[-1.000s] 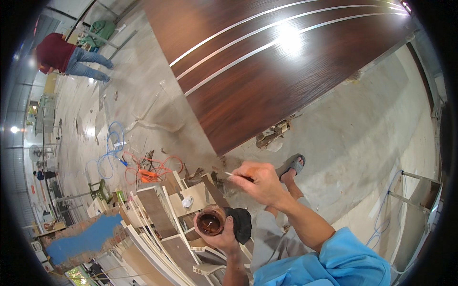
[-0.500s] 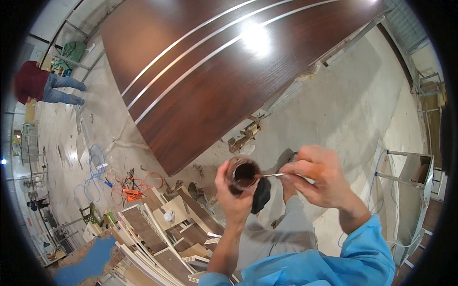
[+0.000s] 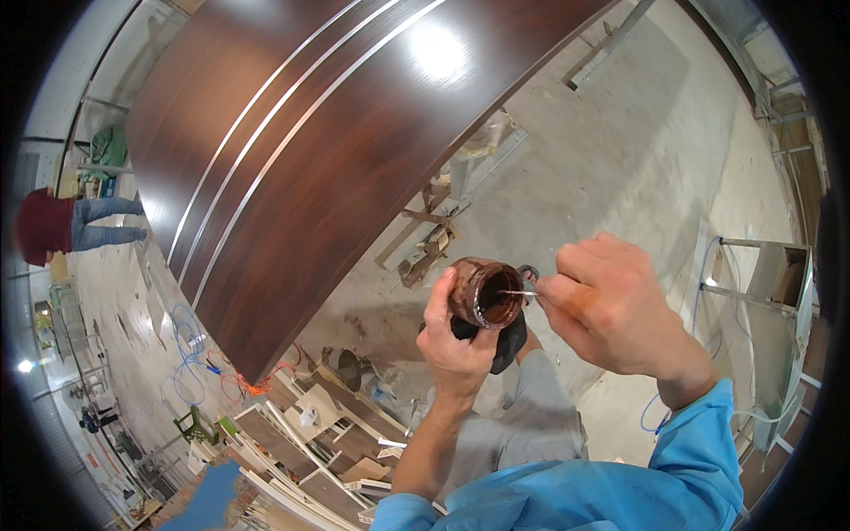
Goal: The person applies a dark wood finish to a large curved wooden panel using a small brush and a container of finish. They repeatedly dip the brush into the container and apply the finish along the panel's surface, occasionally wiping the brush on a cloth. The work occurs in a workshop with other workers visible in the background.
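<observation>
My left hand [image 3: 456,354] is wrapped around a small glass jar [image 3: 465,288] smeared with dark brown, its open mouth tilted toward the right. Dark brown liquid or residue shows inside. From the right, my right hand [image 3: 611,305] pinches a thin, light-coloured shaft [image 3: 522,293], whose tip reaches into the jar's mouth. Whether the shaft ends in a brush is hidden. Beyond the hands lies a large dark brown wood-grain panel [image 3: 328,168] with three pale metallic strips running across it; neither hand touches it.
Scrap wood [image 3: 429,252] lies under the panel's near edge. Stacked boards [image 3: 292,447] fill the lower left, near blue hose [image 3: 184,354] and orange cord [image 3: 252,385]. At the right stands a metal-framed cart [image 3: 761,301]. A person in a dark red top [image 3: 44,226] stands far left.
The jar has shifted right and tipped more toward my right hand. The shaft's tip has gone deeper into its mouth. My view has turned, so the panel appears farther left.
</observation>
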A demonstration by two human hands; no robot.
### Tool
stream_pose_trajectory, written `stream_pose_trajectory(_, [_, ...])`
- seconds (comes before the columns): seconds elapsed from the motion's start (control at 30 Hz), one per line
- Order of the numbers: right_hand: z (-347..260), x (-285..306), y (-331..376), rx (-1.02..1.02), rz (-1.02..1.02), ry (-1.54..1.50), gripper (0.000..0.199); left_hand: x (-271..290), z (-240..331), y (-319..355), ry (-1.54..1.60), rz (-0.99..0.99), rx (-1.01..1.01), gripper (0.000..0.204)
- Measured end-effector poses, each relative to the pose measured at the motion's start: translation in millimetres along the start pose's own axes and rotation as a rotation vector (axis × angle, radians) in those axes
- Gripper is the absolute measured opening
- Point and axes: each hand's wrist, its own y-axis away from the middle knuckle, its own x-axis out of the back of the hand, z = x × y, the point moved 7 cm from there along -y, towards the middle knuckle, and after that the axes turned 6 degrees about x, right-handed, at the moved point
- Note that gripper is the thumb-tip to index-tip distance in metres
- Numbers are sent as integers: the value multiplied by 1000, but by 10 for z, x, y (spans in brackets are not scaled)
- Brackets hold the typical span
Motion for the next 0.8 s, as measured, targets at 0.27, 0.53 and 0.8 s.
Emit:
stream_pose_trajectory(0.27, [855, 98, 465, -373, 173, -450, 7, -613, 63, -151, 92, 23, 120, 80])
stream_pose_trajectory(0.53, [1422, -560, 138, -546, 643, -894, 10, -724, 31, -124, -14, 203, 298, 84])
stream_pose_trajectory(0.8, [1699, -924, -195, -488, 696, -777, 10, -543, -153, -44, -132, 315, 402, 84])
